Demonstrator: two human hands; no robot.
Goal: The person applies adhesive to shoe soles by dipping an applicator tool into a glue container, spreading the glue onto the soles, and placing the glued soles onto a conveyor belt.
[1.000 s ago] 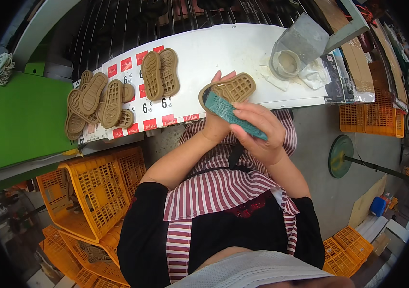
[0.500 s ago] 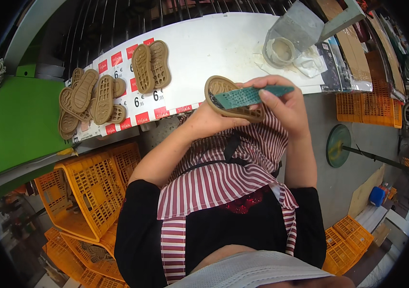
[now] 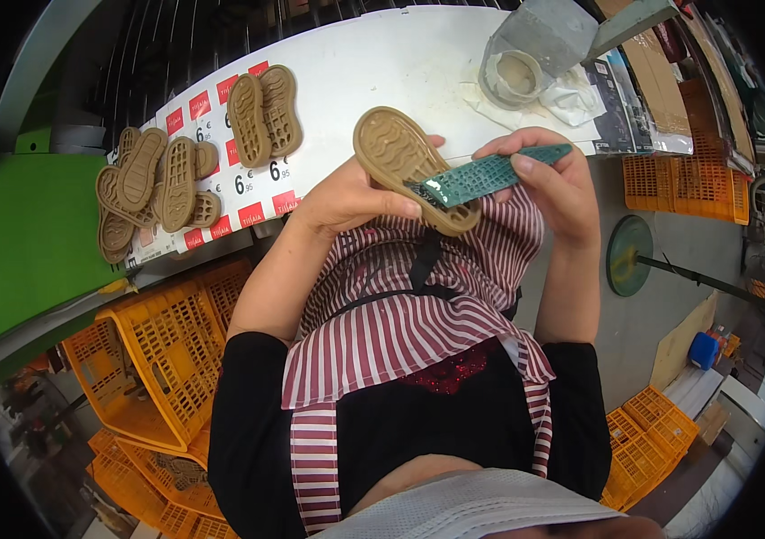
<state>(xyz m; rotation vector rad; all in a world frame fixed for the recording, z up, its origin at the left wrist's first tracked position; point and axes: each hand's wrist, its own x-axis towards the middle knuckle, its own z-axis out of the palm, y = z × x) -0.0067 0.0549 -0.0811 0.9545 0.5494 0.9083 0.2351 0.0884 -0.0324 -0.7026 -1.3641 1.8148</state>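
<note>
A tan shoe sole (image 3: 393, 148) is gripped along its near side by my left hand (image 3: 347, 199), tilted above the table's near edge. Between the thumb and fingers of my right hand (image 3: 555, 184) is a green textured strap (image 3: 490, 176) with a scaly pattern. Its dark, shiny left end lies against the lower part of the sole. Two more soles (image 3: 262, 115) lie side by side on the table to the left. Farther left is a loose pile of several tan soles (image 3: 142, 171), overlapping one another.
A grey holder with a cup of pale paste (image 3: 514, 76) stands on the white table (image 3: 382, 63) at the back right, beside crumpled white paper (image 3: 573, 101). Orange crates (image 3: 167, 350) are stacked below left. A round green stand base (image 3: 629, 255) is on the floor at right.
The sole has shifted left and turned so more of its upper face shows. The strap has slid from across the sole's middle toward its lower end. My view has shifted slightly.
</note>
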